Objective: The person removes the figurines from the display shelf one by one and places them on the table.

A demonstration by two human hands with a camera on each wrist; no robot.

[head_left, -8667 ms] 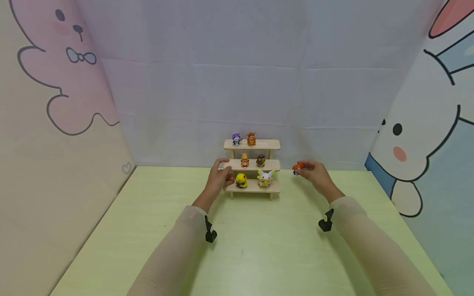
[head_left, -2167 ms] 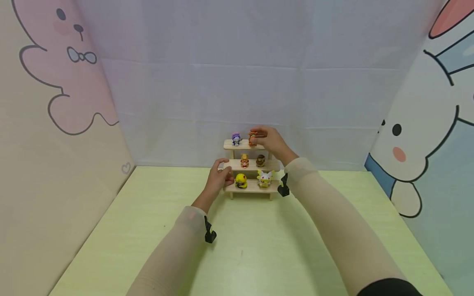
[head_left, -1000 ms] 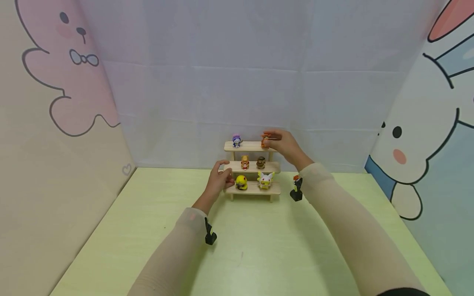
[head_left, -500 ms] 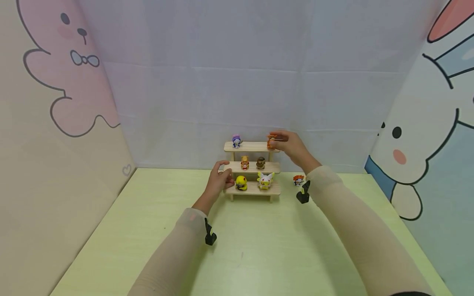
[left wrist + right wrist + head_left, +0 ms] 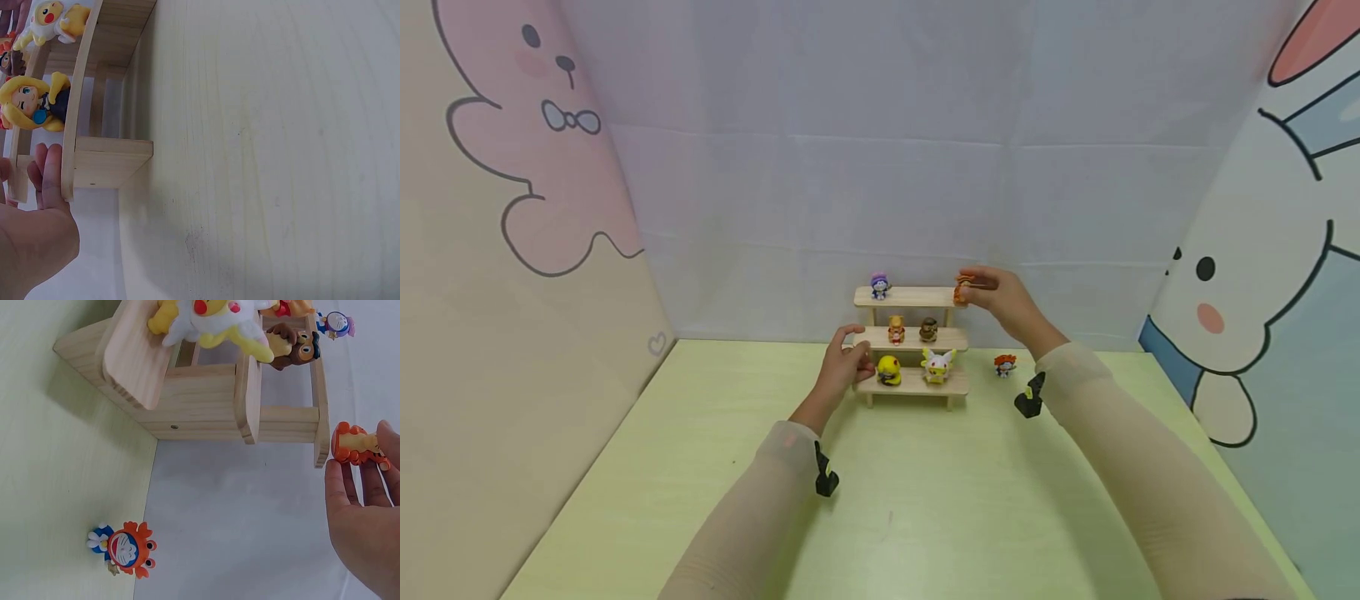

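Observation:
My right hand (image 5: 1000, 302) pinches an orange tiger figurine (image 5: 353, 445) at the right end of the top board; in the right wrist view it appears just past that end. On a three-tier wooden display shelf (image 5: 917, 382), my left hand (image 5: 842, 365) grips the left end around the middle board. A purple-hatted figurine (image 5: 879, 287) stands at the top left. The middle board bears an orange-yellow figurine (image 5: 896, 330) and a brown owl figurine (image 5: 294, 347). Below are a yellow-haired girl figurine (image 5: 34, 100) and a white-and-yellow figurine (image 5: 937, 367).
A blue cat figurine in an orange crab hat (image 5: 125, 548) is on the table (image 5: 880, 500), right of the shelf. A pale cloth (image 5: 812, 192) hangs behind, and cartoon-printed panels stand on both sides.
My right hand has set the crab-hat figurine on the table. It has since taken the tiger figurine from the top board's middle and moved it rightward. My left hand stays put.

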